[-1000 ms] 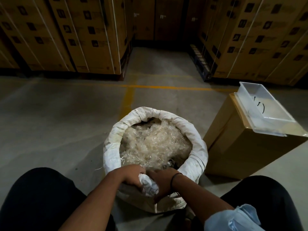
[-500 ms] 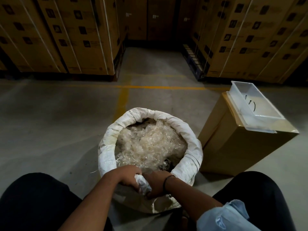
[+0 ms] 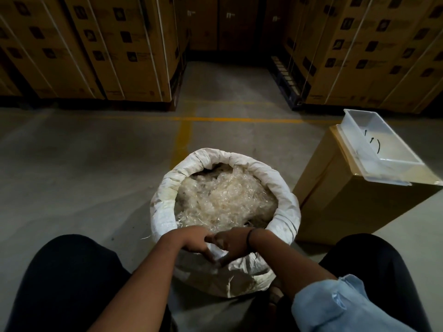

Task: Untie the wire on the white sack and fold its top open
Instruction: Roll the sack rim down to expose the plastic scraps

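Observation:
The white sack (image 3: 165, 207) stands on the concrete floor between my knees. Its top is rolled outward into a thick cuff around most of the mouth. Pale, clear plastic shreds (image 3: 223, 200) fill it to the brim. At the near edge my left hand (image 3: 194, 240) and my right hand (image 3: 230, 243) both pinch a bunched fold of the sack's rim between them, fingers closed on the fabric. No tie wire shows on the sack.
A brown carton (image 3: 354, 202) stands right of the sack with a clear plastic tray (image 3: 383, 159) on top holding a few dark wire pieces (image 3: 372, 142). Stacked strapped cartons (image 3: 96, 49) line the back left and right. Yellow floor lines (image 3: 182, 140) run ahead.
The view has shifted slightly. Both hands stay on the near rim fold, which now sits lower and more tucked between them.

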The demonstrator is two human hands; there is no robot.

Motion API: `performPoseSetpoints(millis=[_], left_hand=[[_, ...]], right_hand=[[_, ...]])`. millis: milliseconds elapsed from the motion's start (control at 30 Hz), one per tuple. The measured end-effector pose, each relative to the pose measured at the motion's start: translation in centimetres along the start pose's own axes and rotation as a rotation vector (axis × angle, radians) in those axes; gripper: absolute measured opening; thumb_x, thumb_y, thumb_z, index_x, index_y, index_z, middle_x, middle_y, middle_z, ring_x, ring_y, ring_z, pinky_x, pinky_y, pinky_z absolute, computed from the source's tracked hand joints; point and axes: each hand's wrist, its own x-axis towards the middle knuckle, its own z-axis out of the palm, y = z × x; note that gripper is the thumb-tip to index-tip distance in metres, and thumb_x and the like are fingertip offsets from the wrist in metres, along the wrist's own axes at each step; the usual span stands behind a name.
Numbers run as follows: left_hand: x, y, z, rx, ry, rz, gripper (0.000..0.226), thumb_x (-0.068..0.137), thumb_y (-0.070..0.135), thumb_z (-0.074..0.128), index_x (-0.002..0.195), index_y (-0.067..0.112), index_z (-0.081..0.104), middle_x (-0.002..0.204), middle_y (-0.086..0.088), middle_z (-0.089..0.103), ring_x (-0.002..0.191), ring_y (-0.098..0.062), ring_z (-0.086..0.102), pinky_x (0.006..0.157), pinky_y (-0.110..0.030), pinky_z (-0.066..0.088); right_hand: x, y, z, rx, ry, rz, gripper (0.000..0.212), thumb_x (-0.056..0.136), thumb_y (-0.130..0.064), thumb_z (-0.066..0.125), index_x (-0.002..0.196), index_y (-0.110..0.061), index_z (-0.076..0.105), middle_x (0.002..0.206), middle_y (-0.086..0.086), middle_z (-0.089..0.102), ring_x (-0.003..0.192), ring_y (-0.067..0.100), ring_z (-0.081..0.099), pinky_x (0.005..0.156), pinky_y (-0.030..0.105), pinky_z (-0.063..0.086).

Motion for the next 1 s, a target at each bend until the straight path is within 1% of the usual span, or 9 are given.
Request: performPoseSetpoints(millis=[100,167,233,300,400,567,700,867,1000], left_hand=[[0.2,0.0,-0.4,-0.131,0.087,-0.049,0.038,0.083,0.031,0.079,0.119,0.03,0.068,0.119,0.006,0.069,0.106,-0.014,0.065,0.089,-0.026,0.05],[0.5,0.1,-0.5,-0.296,0.246,-0.087,0.053,0.086,0.027,0.074,0.137,0.028,0.058,0.14,0.001,0.059,0.124,-0.019,0.058,0.1,-0.031,0.046],[0.7,0.0,-0.4,-0.3,0.452,-0.107,0.069,0.086,0.041,0.073,0.149,0.029,0.045,0.155,-0.002,0.045,0.139,-0.023,0.045,0.112,-0.041,0.041],[1.3,-0.1,0.0,-0.126,0.653,-0.117,0.075,0.091,0.061,0.059,0.155,0.028,0.034,0.161,-0.002,0.036,0.147,-0.025,0.034,0.118,-0.048,0.034],[2.4,-0.2,0.4,-0.032,0.858,-0.101,0.08,0.094,0.072,0.037,0.156,0.024,0.03,0.162,-0.005,0.034,0.15,-0.027,0.028,0.121,-0.046,0.028],[4.3,-1.1,-0.7,-0.166,0.919,-0.156,0.081,0.091,0.074,0.035,0.156,0.025,0.029,0.164,-0.006,0.032,0.152,-0.027,0.025,0.123,-0.051,0.026],[6.1,-1.9,-2.0,-0.1,0.954,-0.212,0.076,0.096,0.066,0.039,0.157,0.022,0.031,0.165,-0.008,0.03,0.154,-0.03,0.022,0.123,-0.051,0.025],[9.7,-3.4,-3.0,-0.044,1.012,-0.221,0.066,0.1,0.053,0.035,0.155,0.017,0.037,0.164,-0.011,0.034,0.153,-0.032,0.024,0.122,-0.051,0.028],[11.5,-4.5,-3.6,0.077,1.022,-0.161,0.061,0.103,0.049,0.04,0.154,0.015,0.039,0.165,-0.013,0.03,0.155,-0.035,0.018,0.125,-0.049,0.019]], right_hand=[[0.0,0.9,-1.8,0.104,0.087,0.136,0.08,0.084,-0.059,0.064,0.15,-0.026,0.032,0.146,0.008,0.05,0.129,0.03,0.05,0.1,0.035,0.039],[0.3,1.7,-2.8,0.094,0.234,0.243,0.073,0.09,-0.053,0.058,0.15,-0.024,0.029,0.147,0.009,0.049,0.13,0.031,0.049,0.105,0.044,0.042],[0.7,2.3,-3.4,0.044,0.399,0.319,0.067,0.093,-0.044,0.052,0.151,-0.023,0.025,0.149,0.009,0.046,0.133,0.031,0.045,0.107,0.05,0.04],[1.3,2.8,-3.5,0.031,0.539,0.346,0.066,0.094,-0.041,0.047,0.151,-0.021,0.021,0.156,0.008,0.034,0.144,0.031,0.029,0.113,0.054,0.029],[2.5,3.5,-3.0,0.059,0.685,0.368,0.069,0.096,-0.043,0.041,0.154,-0.02,0.011,0.164,0.006,0.014,0.152,0.03,0.003,0.118,0.054,0.016],[4.5,5.0,-2.4,0.141,0.735,0.412,0.069,0.098,-0.044,0.037,0.155,-0.02,0.005,0.166,0.006,0.001,0.152,0.028,-0.01,0.12,0.053,0.006],[6.8,6.4,-2.4,0.099,0.775,0.447,0.071,0.098,-0.046,0.034,0.156,-0.019,0.002,0.166,0.006,-0.005,0.151,0.028,-0.016,0.122,0.052,0.001],[11.2,8.0,-2.1,-0.048,0.797,0.472,0.07,0.097,-0.045,0.031,0.156,-0.015,0.008,0.166,0.014,0.0,0.151,0.033,-0.012,0.122,0.054,0.003],[12.3,8.2,-2.5,-0.05,0.767,0.415,0.065,0.097,-0.038,0.031,0.156,-0.015,0.014,0.165,0.015,0.007,0.152,0.031,-0.006,0.122,0.054,0.007]])
